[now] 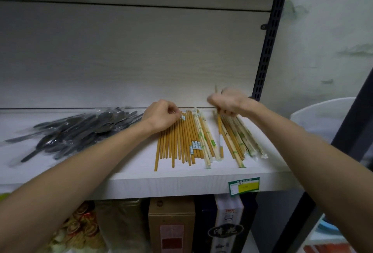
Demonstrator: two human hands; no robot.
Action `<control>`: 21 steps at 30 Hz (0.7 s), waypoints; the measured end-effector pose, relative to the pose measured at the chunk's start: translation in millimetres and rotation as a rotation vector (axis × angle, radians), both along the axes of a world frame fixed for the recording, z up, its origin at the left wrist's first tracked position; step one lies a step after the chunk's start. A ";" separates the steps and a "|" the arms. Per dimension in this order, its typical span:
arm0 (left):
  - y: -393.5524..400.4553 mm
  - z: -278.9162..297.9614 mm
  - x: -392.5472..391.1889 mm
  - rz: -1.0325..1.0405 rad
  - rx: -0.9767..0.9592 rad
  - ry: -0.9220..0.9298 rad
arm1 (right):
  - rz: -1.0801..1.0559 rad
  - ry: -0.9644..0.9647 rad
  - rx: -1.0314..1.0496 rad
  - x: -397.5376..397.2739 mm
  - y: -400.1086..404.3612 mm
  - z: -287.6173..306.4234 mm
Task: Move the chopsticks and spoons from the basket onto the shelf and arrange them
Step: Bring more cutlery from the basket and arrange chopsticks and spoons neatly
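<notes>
On the white shelf (125,180), far left, a heap of steel spoons in clear wrappers (80,129) lies loose and crisscrossed. Just right of it the left hand (161,116) rests curled on the far ends of the bare brown chopsticks (177,143), fingertips pinching at one or two of them. These lie roughly side by side, near ends uneven. Next come a few paper-sleeved chopsticks (206,143), then a fanned bunch of wrapped pairs (242,141). Above that bunch the right hand (232,103) grips a chopstick or two lifted at its far end; blur hides how many.

Moving looks largely done and arranging is under way: the chopstick ends need squaring, and the spoons seem unsorted. At the right edge a pale rim may be the basket (323,115); its contents are hidden.
</notes>
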State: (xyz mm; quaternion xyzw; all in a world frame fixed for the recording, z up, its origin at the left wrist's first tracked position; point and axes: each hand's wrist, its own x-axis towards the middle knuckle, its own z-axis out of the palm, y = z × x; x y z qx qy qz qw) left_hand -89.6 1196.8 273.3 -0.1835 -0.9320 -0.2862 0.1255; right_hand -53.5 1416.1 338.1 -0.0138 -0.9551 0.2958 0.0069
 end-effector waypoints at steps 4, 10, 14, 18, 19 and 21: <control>-2.0 2.1 0.3 -0.009 0.012 -0.001 | -0.063 0.415 -0.183 8.5 14.1 14.9; -0.6 3.1 2.5 -0.015 0.020 -0.011 | 0.116 0.595 -0.153 37.9 19.5 4.7; 1.1 3.8 5.4 -0.015 -0.007 0.006 | 0.353 0.493 0.318 41.8 26.2 -24.3; -0.5 3.1 7.8 -0.025 -0.026 0.018 | 0.378 0.400 0.523 39.5 26.8 -33.6; -1.1 2.5 8.6 -0.031 -0.031 0.016 | 0.383 0.367 0.568 40.2 24.6 -33.6; -2.0 0.4 9.2 -0.045 -0.048 0.020 | 0.396 0.296 0.635 41.8 20.8 -33.4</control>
